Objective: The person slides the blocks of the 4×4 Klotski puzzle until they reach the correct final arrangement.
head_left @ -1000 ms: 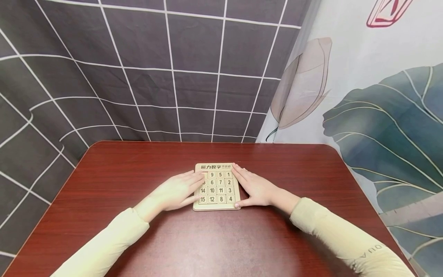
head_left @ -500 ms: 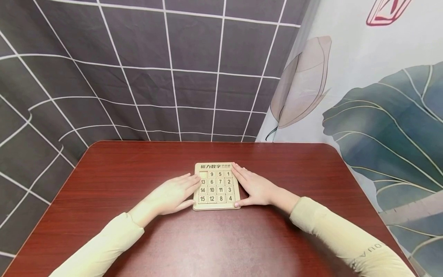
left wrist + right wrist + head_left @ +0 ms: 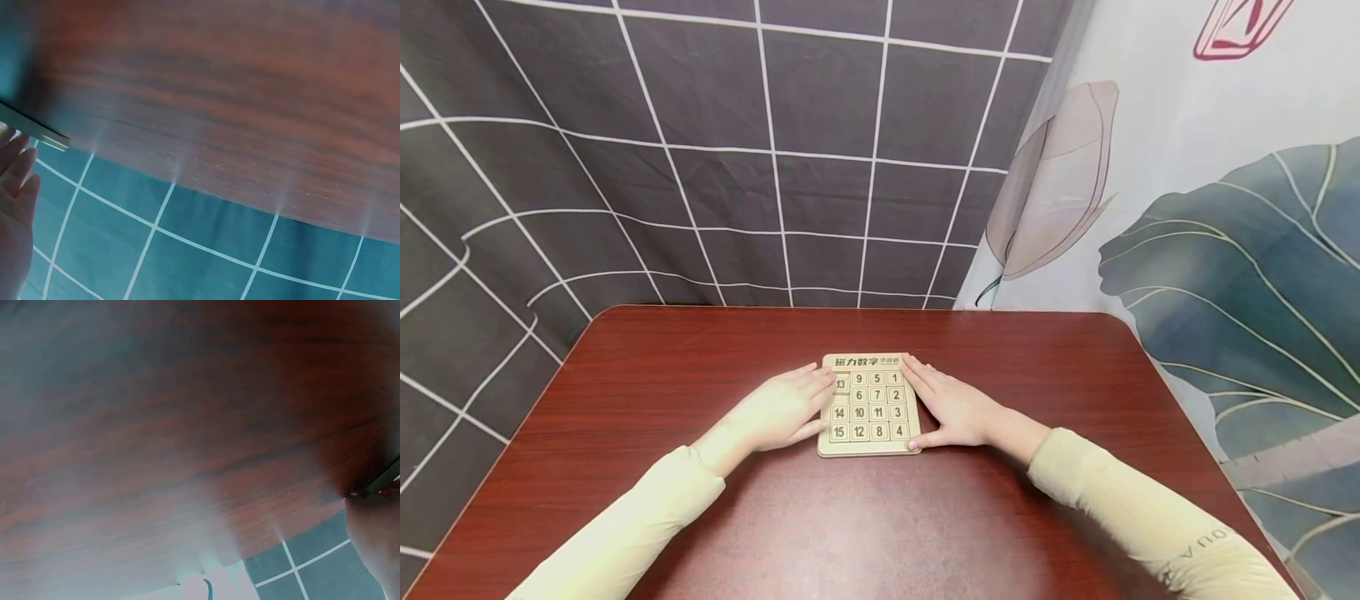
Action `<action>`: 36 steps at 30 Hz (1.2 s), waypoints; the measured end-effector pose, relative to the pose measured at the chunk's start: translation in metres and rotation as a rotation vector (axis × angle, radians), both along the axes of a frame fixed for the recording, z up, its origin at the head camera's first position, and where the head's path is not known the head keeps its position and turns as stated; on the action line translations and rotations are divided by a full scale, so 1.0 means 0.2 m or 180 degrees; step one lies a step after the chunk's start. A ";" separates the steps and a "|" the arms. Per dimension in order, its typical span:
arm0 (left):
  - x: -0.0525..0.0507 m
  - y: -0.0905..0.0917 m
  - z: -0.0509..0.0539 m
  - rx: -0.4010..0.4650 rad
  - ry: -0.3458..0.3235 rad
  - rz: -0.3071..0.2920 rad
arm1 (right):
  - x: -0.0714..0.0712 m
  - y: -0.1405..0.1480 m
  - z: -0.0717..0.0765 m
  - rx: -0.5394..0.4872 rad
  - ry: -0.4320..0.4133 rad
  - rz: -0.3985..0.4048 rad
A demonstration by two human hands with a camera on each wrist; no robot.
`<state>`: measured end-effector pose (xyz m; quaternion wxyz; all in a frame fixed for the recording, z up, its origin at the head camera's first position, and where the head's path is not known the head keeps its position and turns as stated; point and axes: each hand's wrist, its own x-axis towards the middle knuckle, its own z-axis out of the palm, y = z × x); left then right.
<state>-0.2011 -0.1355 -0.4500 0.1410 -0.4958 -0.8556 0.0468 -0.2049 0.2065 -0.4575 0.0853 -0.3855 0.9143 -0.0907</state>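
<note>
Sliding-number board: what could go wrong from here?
Tile 13 sits slightly lower than tile 9; left there, it might block tile 6 from sliding left.
The left hand is right beside it and could drag it down into the gap below.
If the right hand lifts off the board's edge, the board might skid.

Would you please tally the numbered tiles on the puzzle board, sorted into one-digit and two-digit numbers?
Pale square wooden-looking one-digit tiles: 9
Pale square wooden-looking two-digit tiles: 6
Total: 15
</note>
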 end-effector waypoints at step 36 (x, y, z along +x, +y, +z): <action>0.17 -0.03 -0.01 0.0176 -0.0085 -0.0148 | 0.00 0.00 0.01 -0.0027 -0.0009 0.0019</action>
